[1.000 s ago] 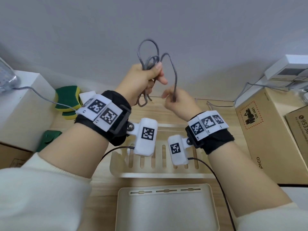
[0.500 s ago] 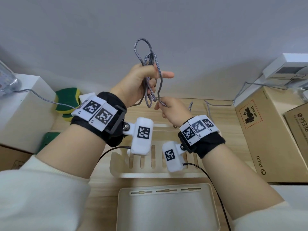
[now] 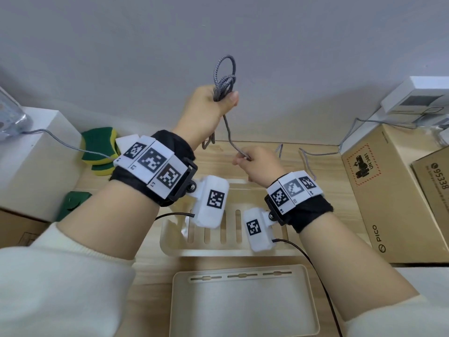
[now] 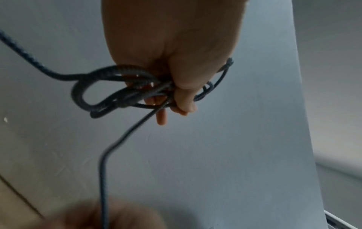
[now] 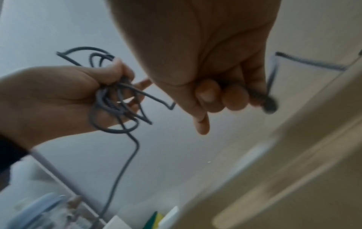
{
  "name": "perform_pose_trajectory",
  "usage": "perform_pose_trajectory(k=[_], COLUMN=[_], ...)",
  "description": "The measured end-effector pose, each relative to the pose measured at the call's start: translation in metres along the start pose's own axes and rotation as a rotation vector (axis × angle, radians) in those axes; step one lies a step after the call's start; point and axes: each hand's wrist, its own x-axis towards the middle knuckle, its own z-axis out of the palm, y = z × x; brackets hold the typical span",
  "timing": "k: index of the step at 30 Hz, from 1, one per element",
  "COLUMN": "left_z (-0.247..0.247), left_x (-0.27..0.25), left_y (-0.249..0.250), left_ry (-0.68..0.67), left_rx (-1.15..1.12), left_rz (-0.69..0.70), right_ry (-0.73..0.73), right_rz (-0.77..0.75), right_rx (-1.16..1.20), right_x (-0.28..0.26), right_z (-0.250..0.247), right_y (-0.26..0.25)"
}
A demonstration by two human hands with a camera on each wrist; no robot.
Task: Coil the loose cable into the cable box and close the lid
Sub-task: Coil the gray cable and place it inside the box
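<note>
My left hand (image 3: pixel 213 105) is raised before the wall and grips several loops of the grey braided cable (image 3: pixel 224 76); the same bundle shows in the left wrist view (image 4: pixel 117 91) and in the right wrist view (image 5: pixel 115 106). From the bundle one strand runs down to my right hand (image 3: pixel 255 161), which pinches it lower, above the table; the pinched strand (image 5: pixel 268 102) pokes out past the fingers. The slotted cream cable box (image 3: pixel 230 246) lies open under my wrists. Its lid (image 3: pixel 243 302) lies flat nearer to me.
The cable trails right over the wooden table (image 3: pixel 323 171) towards cardboard boxes (image 3: pixel 388 190) and white boxes (image 3: pixel 418 96). Another grey strand (image 3: pixel 60 142) runs left across a white box (image 3: pixel 36 152). Green and yellow sponges (image 3: pixel 97 147) sit at the back left.
My right hand has moved down and away from the left hand, drawing a strand out below the bundle. The left hand's fingers have closed over the loops.
</note>
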Motion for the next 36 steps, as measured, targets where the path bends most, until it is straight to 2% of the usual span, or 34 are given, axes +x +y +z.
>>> perform_pose_trajectory(k=[1,3,6,10,15,19,26,28,31,36], left_z=[-0.002,-0.003,0.001,-0.002,-0.013,-0.011,0.014,0.018,0.02,0.021], left_x=[-0.001,-0.004,-0.011,-0.013,-0.009,-0.007,-0.005,-0.005,-0.008,-0.014], left_y=[0.001,0.002,0.004,0.007,0.008,0.003,-0.015,-0.018,-0.019,-0.012], left_ry=[-0.008,-0.074,-0.205,-0.264,-0.239,-0.192,-0.203,-0.229,-0.32,-0.368], left_rx=[-0.02,-0.202,-0.416,-0.457,-0.42,-0.247,-0.053,-0.075,-0.141,-0.383], left_rz=[-0.002,-0.046,-0.084,-0.105,-0.116,-0.113,-0.126,-0.148,-0.147,-0.058], right_ry=[0.035,0.147,0.251,0.26,0.231,0.188,0.518,0.518,0.428,0.372], right_rz=[0.043,0.092,0.048,-0.056,0.056,0.182,-0.014,-0.083,-0.174,-0.275], right_rx=[-0.04,-0.127,-0.257,-0.43,-0.438,-0.251,0.222,0.434,0.687,0.677], right_x=[0.0,0.0,-0.002,-0.003,-0.002,-0.005,-0.008,-0.008,-0.009,-0.009], right_z=[0.0,-0.001,-0.007,-0.012,-0.016,-0.026,-0.042,-0.046,-0.046,-0.033], right_y=[0.008,0.02,0.024,0.023,0.034,0.034,0.002,-0.005,-0.015,-0.023])
